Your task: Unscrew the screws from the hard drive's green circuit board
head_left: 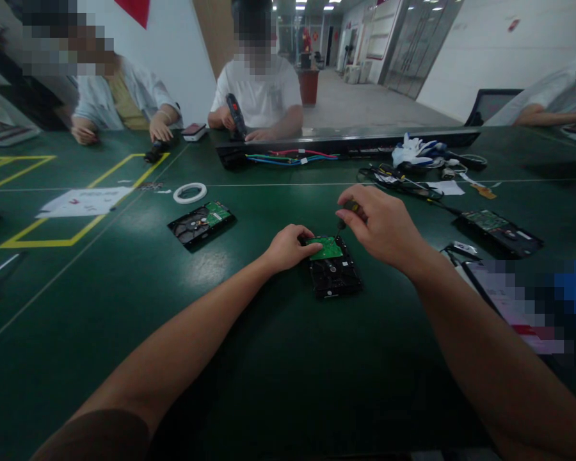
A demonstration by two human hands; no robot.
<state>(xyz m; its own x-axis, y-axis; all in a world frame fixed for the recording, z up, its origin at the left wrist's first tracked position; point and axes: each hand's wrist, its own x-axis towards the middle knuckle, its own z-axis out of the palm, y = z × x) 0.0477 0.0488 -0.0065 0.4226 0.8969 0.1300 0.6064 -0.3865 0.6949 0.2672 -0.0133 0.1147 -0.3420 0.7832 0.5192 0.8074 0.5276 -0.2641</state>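
Observation:
A black hard drive (335,276) with a green circuit board (327,248) on its upper part lies flat on the dark green table (249,358), near the middle of the view. My left hand (290,247) grips its upper left edge, thumb resting on the board. From the right, my right hand (377,221) holds a small screwdriver (342,224), fingers closed round its handle. The screwdriver points down at the upper right corner of the board; whether its tip sits in a screw is too small to tell.
Further hard drives lie to the left (201,224) and right (502,234). A white ring (189,193), paper (86,202), cables (393,182) and gloves (417,152) are farther back. Across the table, one person (256,96) holds a power screwdriver (236,115).

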